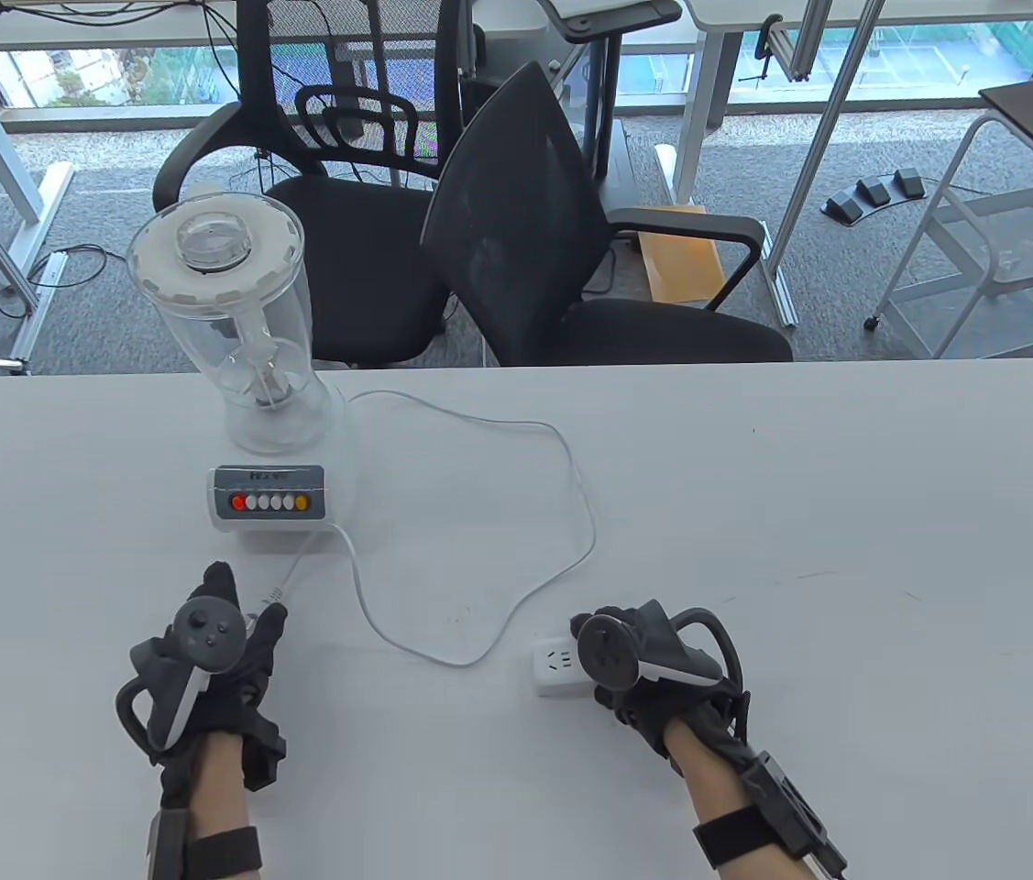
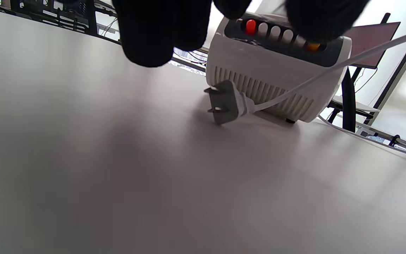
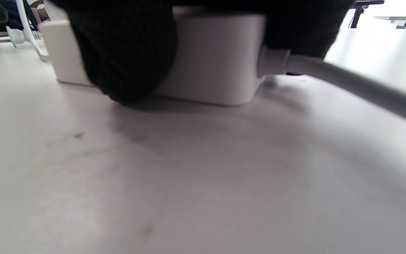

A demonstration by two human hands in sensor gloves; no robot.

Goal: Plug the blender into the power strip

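Your right hand (image 1: 640, 665) grips the smooth white power strip (image 3: 210, 56), left hand (image 1: 204, 655) holds nothing, fingers spread over the two-prong plug (image 2: 226, 102), prongs visible only in left wrist view, ribbed blender base (image 2: 277, 70) behind.

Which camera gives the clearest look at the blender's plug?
The left wrist view: the plug lies on the table with both prongs visible. The table view shows only a sliver beside the left hand. The right wrist view shows it tiny and blurred at the far left.
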